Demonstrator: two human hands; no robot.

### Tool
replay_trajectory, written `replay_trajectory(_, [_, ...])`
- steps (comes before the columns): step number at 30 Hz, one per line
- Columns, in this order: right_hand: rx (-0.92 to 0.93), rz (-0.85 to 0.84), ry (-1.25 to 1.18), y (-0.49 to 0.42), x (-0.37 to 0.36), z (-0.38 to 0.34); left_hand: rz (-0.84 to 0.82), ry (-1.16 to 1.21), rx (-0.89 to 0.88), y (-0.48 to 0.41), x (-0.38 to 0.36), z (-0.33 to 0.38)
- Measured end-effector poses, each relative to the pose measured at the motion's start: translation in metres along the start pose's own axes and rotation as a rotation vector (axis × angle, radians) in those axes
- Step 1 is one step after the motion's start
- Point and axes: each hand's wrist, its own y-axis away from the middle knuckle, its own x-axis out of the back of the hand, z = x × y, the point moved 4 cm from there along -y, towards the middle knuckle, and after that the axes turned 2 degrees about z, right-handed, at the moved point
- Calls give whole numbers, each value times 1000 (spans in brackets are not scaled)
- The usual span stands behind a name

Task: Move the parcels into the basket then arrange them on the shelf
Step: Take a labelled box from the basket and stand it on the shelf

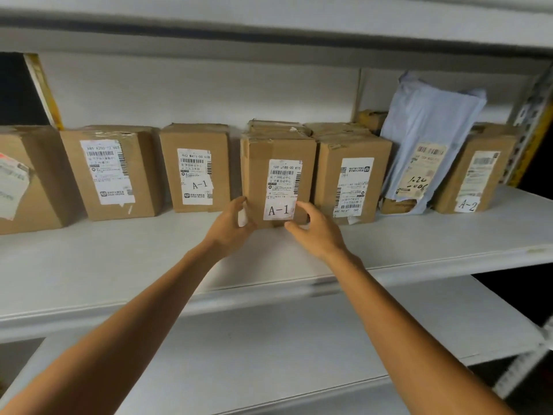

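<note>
We saw a row of 7 parcels standing on the white shelf [419, 235], all with their labels facing us. At the far left stood a large brown box [30, 187] with a peeling label, partly cut off by the edge of the view. Just beside it stood a second box [140, 181], and next a smaller box [194, 139] marked A-1.

Our left hand [230, 226] reached up over the shelf's front edge and cupped the lower left corner of the centre parcel [278, 148], with its thumb on the box's side edge and its fingers curled at the base, holding it. That parcel, also marked A-1, stood upright on the shelf between the smaller box and the fifth box [329, 175], close to touching the latter.

Our right hand [317, 232] sat at the parcel's lower right corner, fingers loosely curved and the thumb near the bottom edge; we could not tell whether it gripped the box or only touched it.

Further right, a pale blue mailer bag [428, 115] leaned upright, with handwriting on its label. At the right end stood a box marked A-2 [490, 151]. A lower shelf [299, 339] lay beneath our forearms.
</note>
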Motion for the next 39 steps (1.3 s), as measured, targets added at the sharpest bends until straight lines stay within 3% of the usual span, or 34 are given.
replay_trajectory(7, [-2, -22, 117, 44, 29, -9, -231, -292, -252, 43, 9, 34])
replay_trajectory(14, [-119, 82, 193, 106, 102, 16, -367, -353, -406, 65, -32, 101])
replay_trajectory(24, [-397, 286, 161, 232, 251, 112, -596, -242, -673, 136, -177, 238])
replay_trajectory(31, [-650, 409, 182, 369, 351, 200, -798, -156, -839, 237, -292, 335])
replay_trajectory(39, [-901, 549, 273, 523, 401, 271, -1037, -269, -1048, 355, -432, 386])
